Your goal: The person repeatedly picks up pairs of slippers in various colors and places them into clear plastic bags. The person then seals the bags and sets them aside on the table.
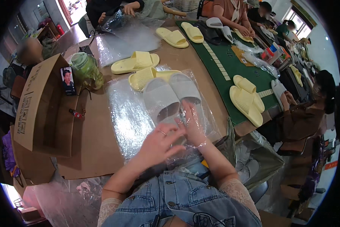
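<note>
A pair of light grey slippers lies side by side in a clear plastic bag in front of me. My right hand lies with its fingers stretched along the right slipper; shiny film crosses its wrist, so it seems to be partly inside the bag. My left hand, with a ring on one finger, hovers at the heel end of the left slipper, fingers apart. Whether its fingertips touch the film I cannot tell. Under the bag is a stack of flat clear bags. A yellow slipper sits just beyond the grey toes.
An open cardboard box stands at left, with a phone against it and a green-filled jar behind. Another yellow slipper lies farther back. The green conveyor belt at right carries more slippers. Several people work around the table.
</note>
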Motion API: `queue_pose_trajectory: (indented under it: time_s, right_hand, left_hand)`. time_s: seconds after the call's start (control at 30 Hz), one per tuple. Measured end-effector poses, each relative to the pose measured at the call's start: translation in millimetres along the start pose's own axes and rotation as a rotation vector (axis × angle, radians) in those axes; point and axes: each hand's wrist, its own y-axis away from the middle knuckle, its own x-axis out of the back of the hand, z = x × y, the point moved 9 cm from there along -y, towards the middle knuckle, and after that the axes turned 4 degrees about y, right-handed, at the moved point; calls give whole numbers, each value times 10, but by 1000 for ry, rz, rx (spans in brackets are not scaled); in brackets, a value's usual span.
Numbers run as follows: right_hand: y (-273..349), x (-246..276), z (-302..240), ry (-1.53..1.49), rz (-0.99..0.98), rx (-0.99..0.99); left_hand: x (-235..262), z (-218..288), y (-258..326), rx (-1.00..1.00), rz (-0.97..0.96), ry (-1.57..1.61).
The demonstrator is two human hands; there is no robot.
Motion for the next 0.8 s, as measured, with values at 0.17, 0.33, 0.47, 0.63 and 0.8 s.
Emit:
queue_pose_trajectory:
  time_s: [0.17, 0.33, 0.47, 0.63, 0.8]
  right_hand:
    - [706, 564, -302, -238, -374, 35]
    - [635, 1108, -187, -810, -553, -210]
    - [139, 1226, 121, -331, -3, -353]
    - [-317, 286, 160, 167, -90, -207]
    - [-366, -155, 265, 279, -82, -258]
  left_hand:
    - [164, -560, -118, 27, 225, -250]
    - [-3, -996, 20, 75, 279, -201]
    - [-86, -1024, 7, 70, 277, -191]
    - [-55, -1096, 64, 55, 302, -169]
    - [-88, -1135, 69, 50, 296, -162]
